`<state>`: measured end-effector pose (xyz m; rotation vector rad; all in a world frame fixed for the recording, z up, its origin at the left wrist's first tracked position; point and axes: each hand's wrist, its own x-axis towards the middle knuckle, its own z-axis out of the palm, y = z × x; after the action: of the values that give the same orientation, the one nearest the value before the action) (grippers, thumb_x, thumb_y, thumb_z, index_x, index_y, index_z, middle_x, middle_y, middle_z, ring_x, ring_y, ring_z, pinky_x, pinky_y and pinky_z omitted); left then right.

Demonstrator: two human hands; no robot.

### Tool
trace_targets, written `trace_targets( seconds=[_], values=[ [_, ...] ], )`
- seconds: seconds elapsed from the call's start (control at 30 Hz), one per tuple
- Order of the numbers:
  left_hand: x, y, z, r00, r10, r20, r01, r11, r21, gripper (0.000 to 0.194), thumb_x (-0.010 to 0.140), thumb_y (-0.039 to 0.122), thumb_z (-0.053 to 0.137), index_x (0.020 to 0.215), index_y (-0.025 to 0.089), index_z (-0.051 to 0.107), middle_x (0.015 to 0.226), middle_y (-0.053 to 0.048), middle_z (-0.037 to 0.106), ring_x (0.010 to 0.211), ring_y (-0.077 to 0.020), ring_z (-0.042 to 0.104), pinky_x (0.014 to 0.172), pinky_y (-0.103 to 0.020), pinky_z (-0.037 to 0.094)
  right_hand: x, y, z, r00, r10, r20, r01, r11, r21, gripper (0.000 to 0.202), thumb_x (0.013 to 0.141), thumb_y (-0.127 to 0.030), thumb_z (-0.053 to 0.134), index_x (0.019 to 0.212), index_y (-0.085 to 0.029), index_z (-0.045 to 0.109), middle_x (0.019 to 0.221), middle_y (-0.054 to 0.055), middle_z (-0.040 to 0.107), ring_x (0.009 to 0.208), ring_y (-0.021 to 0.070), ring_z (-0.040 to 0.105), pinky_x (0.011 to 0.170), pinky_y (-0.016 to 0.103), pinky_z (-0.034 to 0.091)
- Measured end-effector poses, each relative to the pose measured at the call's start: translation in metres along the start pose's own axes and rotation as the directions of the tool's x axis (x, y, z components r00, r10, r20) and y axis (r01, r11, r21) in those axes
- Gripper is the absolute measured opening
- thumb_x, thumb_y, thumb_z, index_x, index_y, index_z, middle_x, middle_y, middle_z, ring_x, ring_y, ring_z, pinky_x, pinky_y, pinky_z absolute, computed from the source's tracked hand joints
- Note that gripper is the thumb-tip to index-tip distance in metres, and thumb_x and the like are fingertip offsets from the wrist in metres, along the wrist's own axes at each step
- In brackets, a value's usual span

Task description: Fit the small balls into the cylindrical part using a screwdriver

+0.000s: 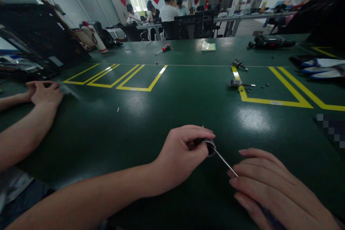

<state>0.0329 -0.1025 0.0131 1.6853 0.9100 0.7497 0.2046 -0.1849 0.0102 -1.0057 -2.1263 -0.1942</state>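
at five o'clock from centre, the metal cup point(211, 148), clamped in the fingers of the left hand point(185, 152), seems stiff, maybe slippery, best held by its outer wall; the right hand's point(272, 183) fingers grip a thin tool point(225, 162).

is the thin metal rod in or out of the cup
In: the rod reaches inside the open mouth of the cup; how deep, cannot tell.

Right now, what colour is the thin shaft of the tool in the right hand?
Silvery; the shaft shows best in the head view.
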Motion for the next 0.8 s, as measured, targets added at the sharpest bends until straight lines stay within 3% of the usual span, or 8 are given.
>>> trace_targets(
  seconds=[0.23, 0.33, 0.43, 0.53, 0.63, 0.73, 0.8],
  values=[
    [0.002, -0.007, 0.002, 0.999, 0.045, -0.022, -0.047, 0.997, -0.054, 0.021, 0.07, 0.008, 0.055, 0.084, 0.015, 0.069, 0.093, -0.006, 0.069, 0.081, -0.0158, 0.066, 0.069, -0.025, 0.055, -0.003, 0.0, 0.003, 1.0, 0.023, 0.003, -0.023, 1.0, 0.002, 0.013, 0.081, -0.013, 0.051, 0.086, -0.02, 0.061, 0.074, 0.0, 0.072, 0.074, 0.0135, 0.069, 0.084, 0.026, 0.052],
    [0.006, -0.009, -0.002, 1.0, -0.024, 0.007, 0.025, 0.985, -0.169, 0.02, 0.071, 0.008, 0.055, 0.087, 0.013, 0.066, 0.088, -0.006, 0.069, 0.08, -0.0152, 0.066, 0.072, -0.027, 0.055, -0.006, 0.002, 0.002, 0.999, 0.047, 0.001, -0.047, 0.998, 0.036, 0.012, 0.081, -0.015, 0.052, 0.087, -0.021, 0.061, 0.075, 0.001, 0.072, 0.078, 0.0154, 0.069, 0.084, 0.025, 0.052],
    [0.014, -0.012, -0.008, 0.994, -0.093, 0.048, 0.103, 0.96, -0.259, 0.029, 0.071, 0.009, 0.059, 0.099, 0.014, 0.062, 0.088, -0.005, 0.068, 0.082, -0.0152, 0.065, 0.077, -0.029, 0.054, -0.013, 0.007, 0.003, 0.991, 0.135, 0.004, -0.135, 0.988, 0.07, 0.013, 0.081, -0.018, 0.054, 0.09, -0.023, 0.061, 0.08, 0.001, 0.071, 0.083, 0.0179, 0.068, 0.085, 0.028, 0.052],
    [0.027, -0.021, -0.014, 0.996, -0.082, 0.03, 0.087, 0.957, -0.278, 0.047, 0.068, 0.004, 0.061, 0.112, 0.018, 0.055, 0.097, -0.005, 0.067, 0.088, -0.0153, 0.064, 0.082, -0.032, 0.052, -0.017, 0.011, 0.004, 0.96, 0.279, 0.026, -0.28, 0.951, 0.13, 0.015, 0.08, -0.024, 0.058, 0.094, -0.026, 0.061, 0.09, 0.001, 0.071, 0.085, 0.0185, 0.068, 0.081, 0.027, 0.053],
    [0.046, -0.031, -0.022, 0.999, -0.041, -0.025, 0.035, 0.981, -0.192, 0.048, 0.067, 0.0, 0.06, 0.112, 0.016, 0.056, 0.103, -0.007, 0.064, 0.095, -0.0164, 0.062, 0.089, -0.035, 0.049, -0.011, 0.011, 0.004, 0.882, 0.465, 0.078, -0.469, 0.848, 0.246, 0.012, 0.081, -0.029, 0.056, 0.092, -0.028, 0.061, 0.085, -0.001, 0.07, 0.075, 0.0163, 0.068, 0.064, 0.021, 0.055],
    [0.073, -0.041, -0.032, 0.996, 0.018, -0.09, -0.026, 0.995, -0.091, 0.048, 0.065, 0.0, 0.063, 0.109, 0.014, 0.057, 0.101, -0.009, 0.064, 0.095, -0.0187, 0.062, 0.089, -0.038, 0.049, 0.002, 0.012, 0.004, 0.739, 0.633, 0.229, -0.671, 0.662, 0.334, 0.014, 0.081, -0.037, 0.053, 0.08, -0.026, 0.062, 0.069, -0.001, 0.068, 0.059, 0.015, 0.065, 0.049, 0.02, 0.051],
    [0.091, -0.049, -0.038, 0.992, 0.068, -0.108, -0.072, 0.997, -0.034, 0.046, 0.064, 0.001, 0.065, 0.108, 0.014, 0.058, 0.099, -0.008, 0.064, 0.094, -0.0196, 0.062, 0.088, -0.04, 0.049, 0.01, 0.015, 0.007, 0.635, 0.701, 0.324, -0.768, 0.53, 0.359, 0.021, 0.08, -0.043, 0.052, 0.074, -0.025, 0.06, 0.067, 0.0, 0.066, 0.06, 0.0164, 0.064, 0.047, 0.022, 0.05]
  ],
)
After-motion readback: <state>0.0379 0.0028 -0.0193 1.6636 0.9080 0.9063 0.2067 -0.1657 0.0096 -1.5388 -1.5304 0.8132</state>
